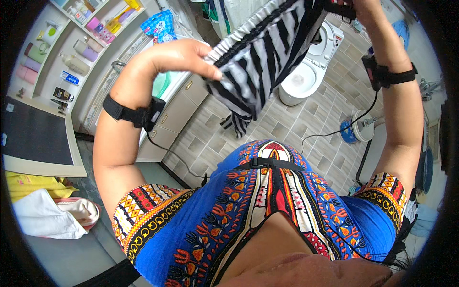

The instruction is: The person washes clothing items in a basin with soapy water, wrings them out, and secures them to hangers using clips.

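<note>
A black-and-white striped garment (258,64) with a gathered elastic waistband hangs stretched between my raised arms. My left hand (186,57) pinches one end of the waistband between thumb and fingers. At the top edge of the view is my right hand (364,9), next to the garment's dark far end; its fingers are cut off by the frame, so its grip does not show. The garment's lower end dangles above the tiled floor (247,123). Both wrists wear black straps with small cabled devices.
A white toilet (304,77) with its lid up stands beyond the garment. On the left are a sink cabinet (179,104), a green basin (161,84), a blue packet (159,27) and shelves of bottles (75,64). A bucket (353,129) stands at the right; towels (50,215) hang lower left.
</note>
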The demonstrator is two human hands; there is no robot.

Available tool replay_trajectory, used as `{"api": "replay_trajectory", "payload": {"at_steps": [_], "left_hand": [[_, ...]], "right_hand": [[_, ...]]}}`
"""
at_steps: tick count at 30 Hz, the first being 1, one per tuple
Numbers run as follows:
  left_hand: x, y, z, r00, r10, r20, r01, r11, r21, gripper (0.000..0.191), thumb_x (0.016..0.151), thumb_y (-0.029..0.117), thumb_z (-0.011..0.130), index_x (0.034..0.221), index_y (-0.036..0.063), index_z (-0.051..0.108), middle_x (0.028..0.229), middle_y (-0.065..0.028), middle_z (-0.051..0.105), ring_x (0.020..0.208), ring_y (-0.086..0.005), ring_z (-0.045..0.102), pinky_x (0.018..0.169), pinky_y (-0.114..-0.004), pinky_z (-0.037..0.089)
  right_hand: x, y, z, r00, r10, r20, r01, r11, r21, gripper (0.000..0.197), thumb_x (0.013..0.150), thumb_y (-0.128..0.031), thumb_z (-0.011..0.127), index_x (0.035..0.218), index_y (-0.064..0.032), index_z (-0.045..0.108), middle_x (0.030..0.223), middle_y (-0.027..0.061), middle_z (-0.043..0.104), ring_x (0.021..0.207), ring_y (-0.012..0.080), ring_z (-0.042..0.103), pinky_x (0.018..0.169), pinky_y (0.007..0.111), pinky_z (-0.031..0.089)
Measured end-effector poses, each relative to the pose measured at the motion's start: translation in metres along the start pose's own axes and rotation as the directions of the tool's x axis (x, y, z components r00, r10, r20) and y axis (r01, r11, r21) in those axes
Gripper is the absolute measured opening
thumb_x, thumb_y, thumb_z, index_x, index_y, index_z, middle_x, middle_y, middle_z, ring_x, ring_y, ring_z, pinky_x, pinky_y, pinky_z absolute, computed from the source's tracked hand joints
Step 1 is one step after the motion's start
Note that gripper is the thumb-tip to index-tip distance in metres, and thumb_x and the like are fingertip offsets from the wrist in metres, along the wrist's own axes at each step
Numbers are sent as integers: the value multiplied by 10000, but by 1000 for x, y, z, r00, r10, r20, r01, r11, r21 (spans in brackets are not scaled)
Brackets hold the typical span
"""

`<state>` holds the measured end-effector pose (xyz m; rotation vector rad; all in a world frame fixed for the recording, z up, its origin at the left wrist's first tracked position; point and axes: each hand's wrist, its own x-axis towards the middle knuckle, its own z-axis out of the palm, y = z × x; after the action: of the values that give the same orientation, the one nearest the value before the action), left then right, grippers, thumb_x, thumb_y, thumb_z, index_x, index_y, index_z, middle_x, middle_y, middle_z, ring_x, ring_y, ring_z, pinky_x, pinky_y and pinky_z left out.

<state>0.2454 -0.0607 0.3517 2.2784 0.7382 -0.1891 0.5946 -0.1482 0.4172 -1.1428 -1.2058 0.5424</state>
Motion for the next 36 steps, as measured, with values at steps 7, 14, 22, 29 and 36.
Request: {"api": "replay_trajectory", "payload": {"at_steps": [7,14,22,29,36], "left_hand": [[-19,-10,-18,818,142,-557,129,899,419,538,842,516,634,718,-8,639,572,-117,544,544,-200,512,532,-359,412],[-19,5,-64,749,367,-551,350,487,800,470,907,445,615,742,5,615,664,-102,595,608,-222,562,576,-362,430],[-5,18,-67,368,797,-478,261,405,876,127,770,135,632,845,35,655,993,-166,650,915,-355,614,824,-424,497],[1,49,-57,686,112,-719,465,693,551,215,843,240,605,902,38,646,886,-195,668,864,-372,644,750,-441,507],[-7,56,-46,594,160,-788,392,798,458,298,833,288,653,951,16,638,864,-219,660,823,-369,649,720,-412,506]], "right_hand": [[-6,-10,-5,989,36,146,-21,994,-105,134,759,-141,642,756,-12,607,572,71,548,451,151,522,407,264,404],[-18,-7,6,971,197,138,-100,853,-513,291,781,-301,719,853,-25,663,694,24,595,597,109,544,522,249,429],[-14,19,-16,961,165,223,-48,891,-452,270,805,-273,690,898,-21,688,765,16,621,665,102,523,572,245,396],[-34,25,-5,860,304,409,-154,920,-359,201,832,-201,697,923,-22,688,807,-10,624,744,93,559,678,235,444],[-29,38,-24,875,332,351,-208,915,-347,183,840,-153,681,956,-17,642,779,7,608,672,100,561,599,237,454]]}}
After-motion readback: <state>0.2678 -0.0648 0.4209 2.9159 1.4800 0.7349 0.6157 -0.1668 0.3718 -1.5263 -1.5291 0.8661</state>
